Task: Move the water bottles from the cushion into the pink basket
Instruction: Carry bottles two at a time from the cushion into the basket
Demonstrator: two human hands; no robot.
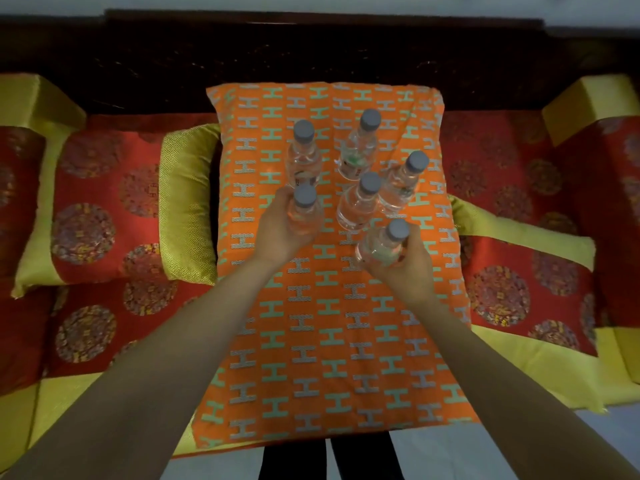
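A dark wooden sofa (311,53) spans the view, its seat covered in red and gold patterned fabric (104,209) with yellow-green borders. An orange cushion (329,341) printed with grey and teal H shapes lies lengthwise across the middle of the seat, running from the backrest to the front edge. A smaller yellow-green pillow (187,202) sits just beside the cushion's left edge. Two bare forearms reach in from the bottom corners. Six clear water bottles with grey caps stand on the far half of the cushion. The left hand (277,230) is wrapped around the front-left bottle (304,209), fingers curled behind it. The right hand (408,261) grips the front-right bottle (384,244), which tilts slightly; whether either is lifted off the fabric I cannot tell. Four others stand free: a back-left bottle (303,154) just behind the left hand, a back-centre bottle (360,147), a right bottle (403,181), and a middle bottle (358,202) touching it. The pink basket is out of view.
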